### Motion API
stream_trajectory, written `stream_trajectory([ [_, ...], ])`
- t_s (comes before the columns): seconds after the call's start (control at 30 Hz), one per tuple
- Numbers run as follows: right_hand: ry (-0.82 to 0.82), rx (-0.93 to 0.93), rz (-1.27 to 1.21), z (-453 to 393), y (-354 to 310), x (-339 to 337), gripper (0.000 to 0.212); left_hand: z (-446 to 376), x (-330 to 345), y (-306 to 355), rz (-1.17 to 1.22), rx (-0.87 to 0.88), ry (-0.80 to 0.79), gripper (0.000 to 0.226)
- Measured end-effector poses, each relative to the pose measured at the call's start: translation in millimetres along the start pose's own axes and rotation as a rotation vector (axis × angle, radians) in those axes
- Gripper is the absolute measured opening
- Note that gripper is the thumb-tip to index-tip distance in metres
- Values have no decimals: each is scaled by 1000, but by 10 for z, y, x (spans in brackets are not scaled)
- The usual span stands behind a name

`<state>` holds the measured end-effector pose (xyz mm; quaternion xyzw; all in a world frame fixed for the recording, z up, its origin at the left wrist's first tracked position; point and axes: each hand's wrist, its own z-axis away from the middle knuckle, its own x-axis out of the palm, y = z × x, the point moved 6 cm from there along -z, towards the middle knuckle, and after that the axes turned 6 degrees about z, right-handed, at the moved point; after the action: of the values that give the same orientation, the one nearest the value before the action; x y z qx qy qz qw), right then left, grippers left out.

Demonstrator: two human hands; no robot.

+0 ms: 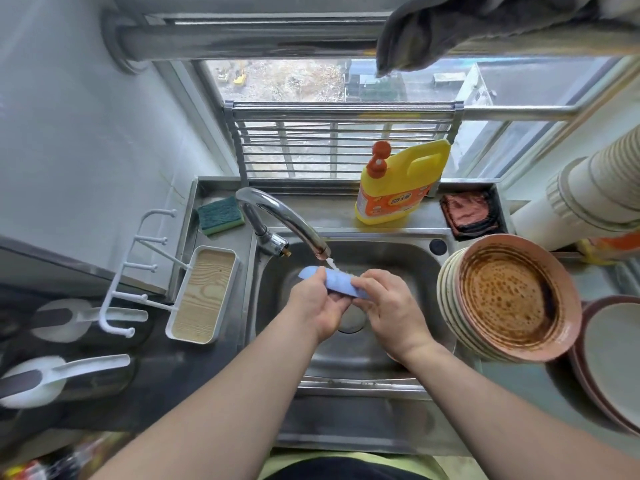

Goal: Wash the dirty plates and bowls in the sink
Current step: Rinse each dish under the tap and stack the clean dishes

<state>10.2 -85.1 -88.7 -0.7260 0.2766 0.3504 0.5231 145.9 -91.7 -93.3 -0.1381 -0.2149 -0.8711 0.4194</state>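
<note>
Your stainless steel sink basin sits mid-worktop. At its right edge leans a stack of round, brown-stained pink plates. Your left hand and right hand both hold a light blue folded cloth over the basin, fingers curled around it, under the curved chrome tap.

The stainless steel sink basin lies open below the two hands, bare down to its round drain. The curved chrome faucet arches over its rear left; the stack of brown-stained pink plates overhangs its right rim (tilted inward).
</note>
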Motion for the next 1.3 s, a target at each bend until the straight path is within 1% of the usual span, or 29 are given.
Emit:
stream_trajectory([
  [0.1, -57, 51, -64, 65, 70, 56, 36, 73, -91, 9, -64, 11, 0, 46],
  [0.17, -75, 175, -110, 78, 146, 58, 38, 100, -170, 9, -74, 21, -6, 43],
  [0.23, -78, 401, -127, 118, 307, 81, 29, 122, -268, 39, -63, 55, 2, 40],
  [0.3, -142, 680, -162, 192, 507, 147, 22, 157, -367, 90, -18, 86, 9, 41],
  [0.33, -170, 813, -246, 232, 565, 186, 20, 182, -411, 118, 7, 95, 14, 41],
  [0.37, -183, 942, -402, 262, 569, 227, 19, 204, -462, 145, 27, 101, 26, 42],
  [0.43, -180, 1191, -857, 278, 465, 362, 20, 248, -564, 189, 87, 104, 65, 44],
  [0.47, -189, 1285, -1051, 258, 389, 421, 22, 264, -610, 203, 132, 104, 87, 45],
  [0.5, -196, 1345, -1190, 213, 316, 452, 24, 277, -652, 216, 177, 106, 113, 45],
  [0.57, -173, 1409, -1355, 81, 213, 493, 22, 301, -723, 240, 264, 127, 161, 43],
  [0.63, -155, 1445, -1428, -68, 133, 521, 16, 292, -804, 248, 340, 130, 202, 41],
  [0.7, -173, 1461, -1435, -185, 44, 546, 13, 265, -871, 253, 403, 123, 219, 36],
  [0.8, -221, 1433, -1434, -291, -65, 551, 10, 229, -941, 268, 461, 143, 259, 31],
  [0.87, -244, 1427, -1402, -296, -82, 518, 11, 225, -938, 261, 435, 151, 268, 37],
  [0.93, -240, 1445, -1362, -262, -48, 472, 11, 201, -889, 224, 402, 142, 245, 40],
  [1.03, -165, 1498, -1342, -183, 79, 398, 16, 124, -786, 122, 368, 120, 208, 41],
  [1.13, -23, 1555, -1391, -106, 232, 291, 18, 50, -624, 48, 372, 90, 197, 40],
  [1.3, 140, 1585, -1439, -37, 461, 138, 17, -45, -299, 34, 312, 59, 147, 45],
])
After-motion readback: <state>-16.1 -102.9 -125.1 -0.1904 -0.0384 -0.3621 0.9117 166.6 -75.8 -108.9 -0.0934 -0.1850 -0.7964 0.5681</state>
